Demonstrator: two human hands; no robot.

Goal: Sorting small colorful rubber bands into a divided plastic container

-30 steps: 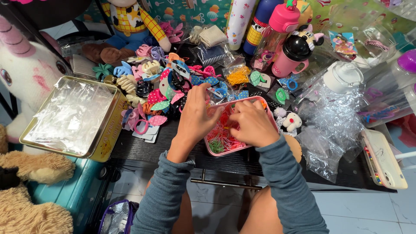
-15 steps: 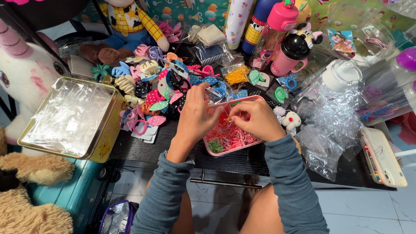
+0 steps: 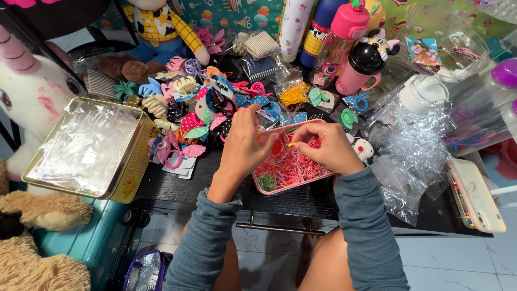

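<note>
The right hand (image 3: pixel 326 148) pinches a small yellow band (image 3: pixel 292 144) between thumb and fingertips, over the pink box (image 3: pixel 258 186) of bands. The left hand (image 3: pixel 243 143), fingers loosely curled, rests on the box's left rim, just beside the clips (image 3: pixel 202 116).

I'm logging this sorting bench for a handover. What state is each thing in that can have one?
Pink tray: open, filled with small elastic bands.
Gold tin: open, lined with clear plastic.
Pink bottle: upright, lid closed.
Black-capped cup: capped, leaning.
Left hand: resting on the tray's edge.
Right hand: pinching a small yellow band.
</note>
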